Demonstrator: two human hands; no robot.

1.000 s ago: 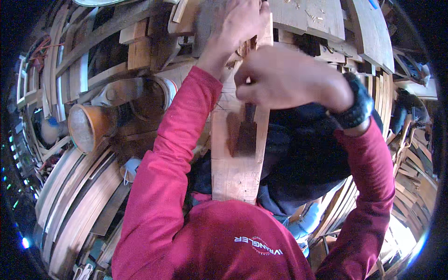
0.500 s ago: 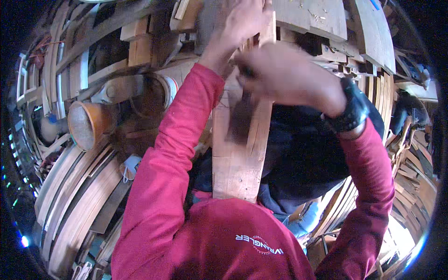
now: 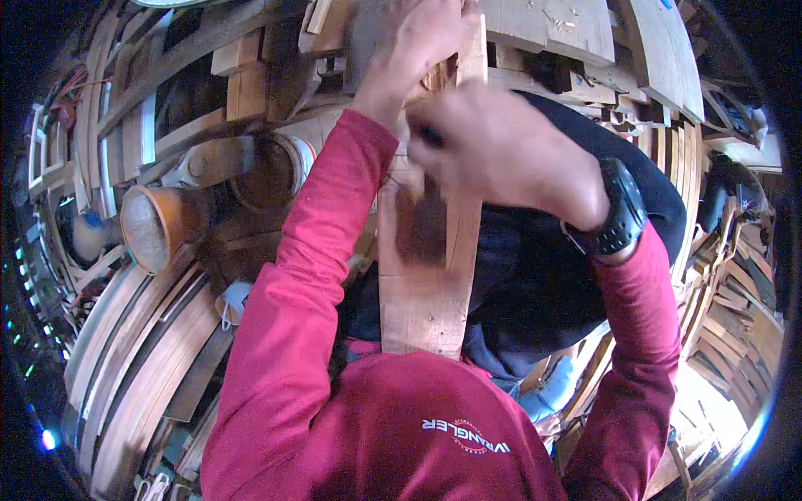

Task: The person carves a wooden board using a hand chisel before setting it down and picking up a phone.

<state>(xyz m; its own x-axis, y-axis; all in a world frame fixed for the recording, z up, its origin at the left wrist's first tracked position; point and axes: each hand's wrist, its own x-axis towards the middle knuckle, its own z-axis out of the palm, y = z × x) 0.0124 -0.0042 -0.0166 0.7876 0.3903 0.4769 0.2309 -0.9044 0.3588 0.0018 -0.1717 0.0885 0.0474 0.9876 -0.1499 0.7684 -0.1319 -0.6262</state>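
My left hand [image 3: 424, 42] is closed at the far end of a long wooden plank [image 3: 422, 321], its fingertips partly hidden; what they grip does not show. Just below it, a reddish-brown recess [image 3: 439, 77] shows in the wood. My right hand [image 3: 510, 146], blurred by motion and with a black watch at the wrist, is closed over the plank, nearer to me than the left. From under its fist a blurred brown block-shaped tool [image 3: 422, 225] hangs over the plank; its exact kind cannot be made out. The plank's near end lies against my body.
An orange bucket-like container [image 3: 149, 230] and a round pail [image 3: 292, 167] stand to the left. A white cup [image 3: 236, 302] sits below them. Long boards [image 3: 146, 367] are stacked at the left, wide boards [image 3: 568, 29] lie at the far side, and offcuts [image 3: 735, 334] pile up at the right.
My right hand and forearm have shifted slightly left and nearer to me, with the blurred tool also a little nearer. My left hand stays almost in place.
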